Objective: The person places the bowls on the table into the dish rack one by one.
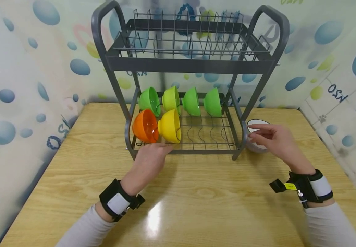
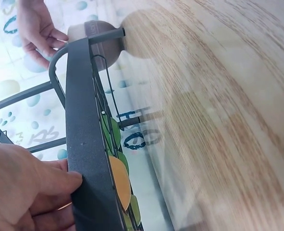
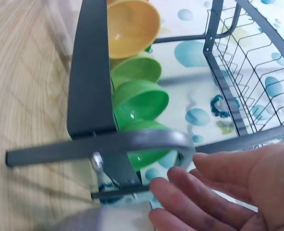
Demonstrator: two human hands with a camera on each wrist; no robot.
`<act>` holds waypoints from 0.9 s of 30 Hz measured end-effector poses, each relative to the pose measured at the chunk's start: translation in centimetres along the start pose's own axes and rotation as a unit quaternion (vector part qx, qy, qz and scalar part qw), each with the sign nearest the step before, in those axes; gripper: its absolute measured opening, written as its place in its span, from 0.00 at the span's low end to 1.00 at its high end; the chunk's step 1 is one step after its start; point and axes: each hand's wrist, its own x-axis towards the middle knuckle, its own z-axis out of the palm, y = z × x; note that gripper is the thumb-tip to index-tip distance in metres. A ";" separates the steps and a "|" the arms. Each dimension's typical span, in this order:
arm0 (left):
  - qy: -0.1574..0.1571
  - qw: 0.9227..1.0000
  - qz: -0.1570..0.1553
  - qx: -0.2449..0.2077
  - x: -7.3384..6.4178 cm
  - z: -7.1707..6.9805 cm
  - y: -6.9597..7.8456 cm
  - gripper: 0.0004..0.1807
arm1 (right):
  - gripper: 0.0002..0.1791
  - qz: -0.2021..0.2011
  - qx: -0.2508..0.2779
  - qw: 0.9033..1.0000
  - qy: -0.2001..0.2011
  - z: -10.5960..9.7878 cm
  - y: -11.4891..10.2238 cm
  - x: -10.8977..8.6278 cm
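Note:
A two-tier dark grey dish rack (image 1: 190, 65) stands on the wooden table. My left hand (image 1: 151, 159) holds the front rail of its lower tier, below a yellow bowl (image 1: 169, 126); in the left wrist view the thumb (image 2: 60, 180) rests against the rail (image 2: 86, 120) with the other fingers bent behind it. An orange bowl (image 1: 145, 126) leans left of the yellow one. My right hand (image 1: 271, 140), fingers loosely bent and holding nothing, hovers at a white-lined bowl (image 1: 256, 148) just right of the rack. I cannot tell whether it touches that bowl.
Several green bowls, one of them yellowish (image 1: 171, 98), stand tilted in the lower tier's back row. Wire slots (image 1: 208, 133) fill the front right of that tier. The upper tier holds a wire basket (image 1: 184, 44). Patterned walls (image 1: 329, 32) close off the back and sides.

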 end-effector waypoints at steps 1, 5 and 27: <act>0.000 1.000 0.000 0.000 0.0 0.0 0.0 0.23 | 0.23 0.003 -0.014 1.000 0.010 -0.3 0.1 0.1; 0.005 1.000 0.002 0.002 0.1 0.0 0.0 0.23 | 0.21 0.017 -0.096 0.993 0.070 -1.7 1.0 0.6; 0.004 1.000 -0.003 0.001 -0.1 0.0 0.1 0.21 | 0.44 0.153 -0.222 0.960 -0.072 -3.9 6.0 4.0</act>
